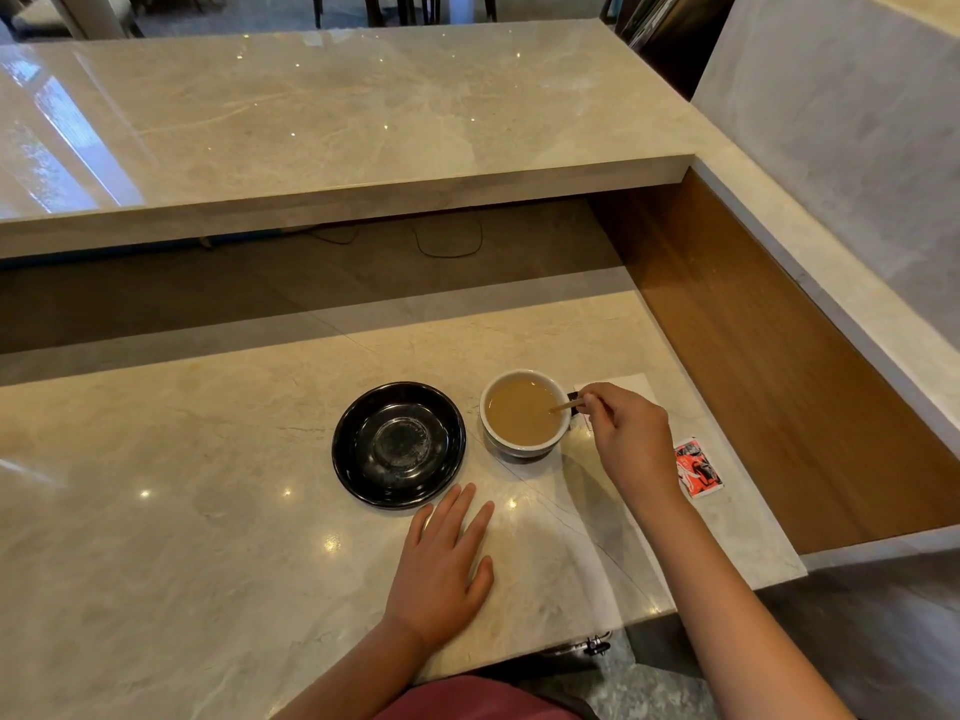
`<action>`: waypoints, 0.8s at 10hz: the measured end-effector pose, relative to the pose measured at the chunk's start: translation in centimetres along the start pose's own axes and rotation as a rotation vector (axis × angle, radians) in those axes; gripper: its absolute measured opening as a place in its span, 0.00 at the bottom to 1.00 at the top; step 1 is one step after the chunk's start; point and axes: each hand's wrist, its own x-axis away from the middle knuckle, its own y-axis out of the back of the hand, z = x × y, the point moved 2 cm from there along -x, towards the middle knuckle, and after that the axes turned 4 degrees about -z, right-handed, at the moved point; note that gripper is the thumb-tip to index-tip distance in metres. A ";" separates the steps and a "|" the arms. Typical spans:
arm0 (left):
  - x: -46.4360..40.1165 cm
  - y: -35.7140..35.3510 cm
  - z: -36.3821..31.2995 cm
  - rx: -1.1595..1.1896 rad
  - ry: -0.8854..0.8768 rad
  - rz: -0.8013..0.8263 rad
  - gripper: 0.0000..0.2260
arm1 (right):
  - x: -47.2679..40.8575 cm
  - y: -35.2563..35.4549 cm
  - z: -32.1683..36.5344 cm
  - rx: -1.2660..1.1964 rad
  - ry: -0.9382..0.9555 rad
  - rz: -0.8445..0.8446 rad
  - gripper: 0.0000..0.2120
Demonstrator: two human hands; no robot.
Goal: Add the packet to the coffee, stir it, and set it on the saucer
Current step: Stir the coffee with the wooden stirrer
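The white cup sits on the stone counter, full of light brown coffee. The right hand pinches a small wooden stick between its fingertips, and the tip of the stick dips into the coffee at the cup's 3 o'clock side. The left hand lies flat on the counter with its fingers spread, holding nothing. The black saucer is bare and sits just beside the cup, at its 9 o'clock. A red and white packet lies on the counter at about 4 o'clock from the cup; I cannot tell if it is torn open. It looks like the stirring part is going on. The cup is not yet on the saucer.
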 end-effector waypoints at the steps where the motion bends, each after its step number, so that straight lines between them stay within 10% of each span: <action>1: 0.0 0.0 0.0 0.002 -0.001 -0.002 0.24 | 0.2 0.2 0.1 0.021 -0.009 0.019 0.08; 5: -0.1 0.0 0.0 0.011 -0.007 -0.010 0.24 | 1.3 -2.2 -1.0 -0.472 -0.486 -0.026 0.09; 8: -0.1 -0.2 0.1 0.020 -0.015 -0.012 0.24 | 0.7 -2.0 -1.1 -0.211 -0.192 -0.141 0.09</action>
